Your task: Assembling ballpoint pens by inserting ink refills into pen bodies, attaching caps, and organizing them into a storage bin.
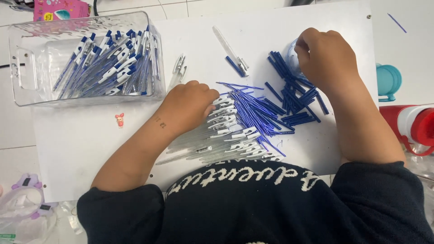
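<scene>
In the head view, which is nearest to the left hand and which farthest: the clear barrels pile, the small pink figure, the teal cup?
From the left hand:
1. Clear barrels pile, touching it, just below the fingers.
2. Small pink figure, on the white board to its left.
3. Teal cup, far right, past the right hand.

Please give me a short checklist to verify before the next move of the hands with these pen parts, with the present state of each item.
1. Left hand rests on the row of clear pen barrels with white clips: ok.
2. Right hand reaches the pile of short dark blue pen caps: ok.
3. Right hand holds a part: cannot tell, fingers are curled.
4. Thin blue ink refills lie within reach between the hands: ok.
5. Clear plastic bin of assembled pens has room left: ok.
</scene>
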